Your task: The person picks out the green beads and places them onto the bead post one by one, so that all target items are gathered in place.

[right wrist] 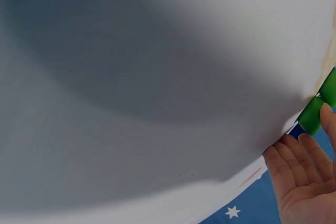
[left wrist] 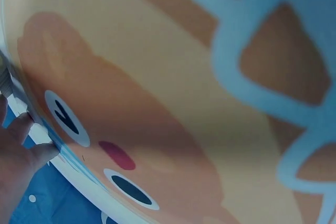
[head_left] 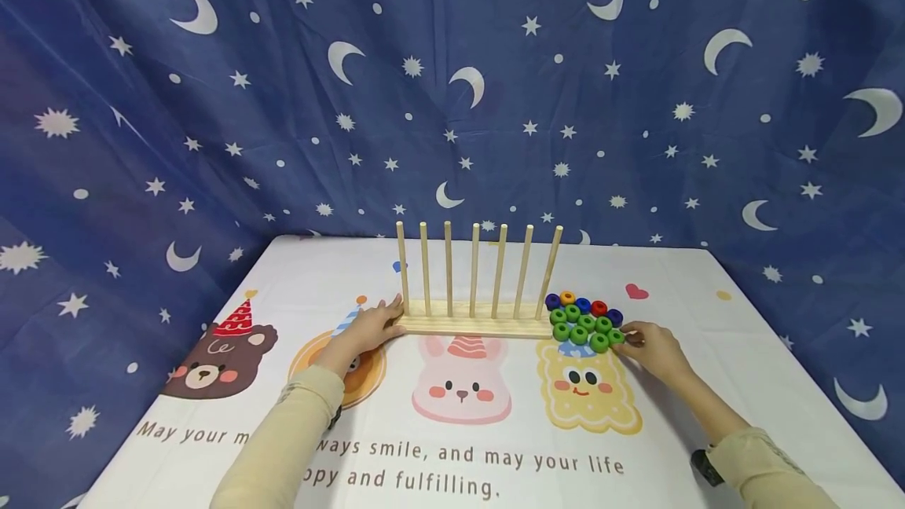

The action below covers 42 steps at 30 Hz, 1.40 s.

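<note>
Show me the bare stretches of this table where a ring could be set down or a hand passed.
Free: the near tablecloth between the left hand and right hand, in front of the peg rack; also the strip behind the rack. Crowded: the ring cluster packed against the rack's right end, where the right hand's fingers touch a green ring.

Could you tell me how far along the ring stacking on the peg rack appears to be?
Barely begun. Done: nothing; all seven pegs of the rack stand bare. In hand: the left hand rests against the rack's left end, and the right hand touches a green ring. Left: the whole pile of rings lies beside the rack.
</note>
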Available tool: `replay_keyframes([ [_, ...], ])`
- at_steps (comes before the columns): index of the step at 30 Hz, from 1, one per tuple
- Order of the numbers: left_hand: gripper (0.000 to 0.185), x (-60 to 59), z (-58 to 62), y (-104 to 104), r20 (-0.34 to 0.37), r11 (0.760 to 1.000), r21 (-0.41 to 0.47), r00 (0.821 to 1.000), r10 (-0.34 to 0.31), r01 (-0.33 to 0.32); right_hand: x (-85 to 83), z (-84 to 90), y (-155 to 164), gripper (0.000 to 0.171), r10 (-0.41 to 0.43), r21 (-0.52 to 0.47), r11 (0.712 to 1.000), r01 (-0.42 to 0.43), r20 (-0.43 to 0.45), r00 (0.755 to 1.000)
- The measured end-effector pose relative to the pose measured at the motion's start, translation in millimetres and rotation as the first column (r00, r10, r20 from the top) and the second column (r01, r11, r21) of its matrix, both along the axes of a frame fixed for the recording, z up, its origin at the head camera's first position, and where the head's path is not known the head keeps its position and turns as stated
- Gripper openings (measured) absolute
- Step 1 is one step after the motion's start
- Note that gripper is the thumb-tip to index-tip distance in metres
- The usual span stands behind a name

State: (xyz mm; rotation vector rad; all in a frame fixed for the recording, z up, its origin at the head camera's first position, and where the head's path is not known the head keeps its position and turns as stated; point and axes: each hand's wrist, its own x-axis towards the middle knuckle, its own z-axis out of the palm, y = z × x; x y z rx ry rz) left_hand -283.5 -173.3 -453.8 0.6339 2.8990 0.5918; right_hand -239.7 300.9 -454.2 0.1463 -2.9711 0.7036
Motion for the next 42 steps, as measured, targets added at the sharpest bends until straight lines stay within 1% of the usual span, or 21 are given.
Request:
replay_keyframes([
  [6, 0.055, 2.0, 0.6, 0.8, -0.005, 1.0, 0.015, 1.0, 0.001, 0.0, -0.9, 1.9, -4.9, 0.037, -0.014, 0.03, 0.999, 0.014, 0.006, 1.0],
  [12, 0.056, 1.5, -2.0, 1.1, 0.011, 1.0, 0.029, 1.0, -0.006, 0.006, -1.2, 2.4, -3.7, 0.033, -0.016, 0.026, 1.0, 0.016, 0.002, 1.0],
  [17, 0.055, 0.5, 0.3, -0.3, 0.023, 0.999, 0.037, 1.0, -0.002, 0.001, -3.5, 2.6, -1.1, 0.032, 0.002, 0.014, 1.0, -0.002, 0.014, 1.0],
  [21, 0.054, -0.3, 2.8, -0.4, 0.027, 0.999, 0.034, 1.0, -0.002, 0.001, -3.5, 2.3, -0.3, 0.032, 0.0, 0.009, 1.0, 0.0, 0.032, 1.0],
  [25, 0.054, -1.5, 2.7, 0.1, 0.025, 1.0, 0.024, 1.0, -0.014, 0.014, -2.9, 4.0, 0.6, 0.031, -0.001, 0.004, 1.0, 0.001, 0.036, 0.999],
  [31, 0.055, -2.1, 3.7, 2.4, 0.036, 1.0, 0.014, 0.999, -0.007, 0.007, 0.5, 8.9, 5.5, 0.033, 0.032, -0.01, 0.999, -0.032, 0.065, 0.997],
  [36, 0.055, -2.1, 2.7, 4.1, 0.035, 1.0, 0.014, 0.999, -0.026, 0.025, 4.1, 12.5, 8.9, 0.031, 0.043, -0.014, 0.999, -0.042, 0.042, 0.998],
  [38, 0.055, -2.2, 1.9, 3.5, 0.034, 1.0, 0.018, 0.999, -0.018, 0.018, 4.2, 14.4, 7.9, 0.031, 0.057, -0.014, 0.998, -0.056, 0.025, 0.998],
  [42, 0.055, -2.7, 1.4, 1.2, 0.028, 1.0, 0.02, 1.0, -0.006, 0.006, 4.8, 16.9, 2.7, 0.03, 0.069, -0.004, 0.998, -0.069, 0.021, 0.997],
])
